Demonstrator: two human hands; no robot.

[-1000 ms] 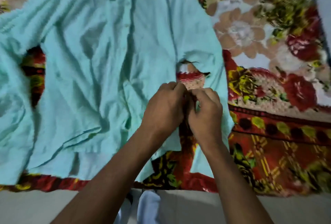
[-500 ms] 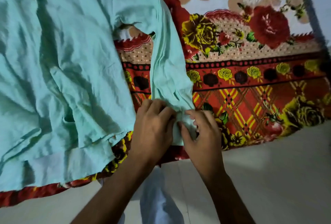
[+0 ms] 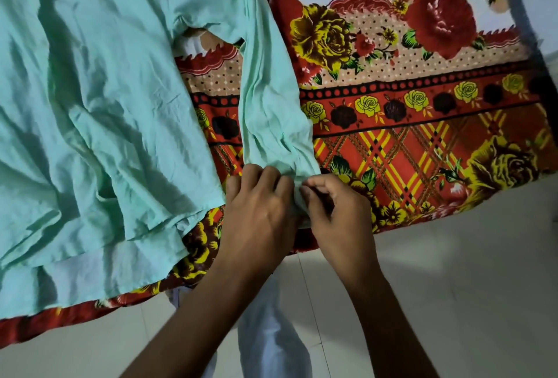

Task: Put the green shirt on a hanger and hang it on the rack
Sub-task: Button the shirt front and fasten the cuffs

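At lower centre, your left hand and right hand pinch the shirt sleeve cuff, fingers clamped on it.

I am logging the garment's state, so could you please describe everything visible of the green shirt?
The pale green, thin woven shirt lies spread and creased on the red floral blanket. One long sleeve runs toward the blanket's near edge, where the left hand and right hand pinch its cuff.

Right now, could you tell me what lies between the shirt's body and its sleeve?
Only a bare strip of the floral blanket, seen in the head view, between the shirt and sleeve.
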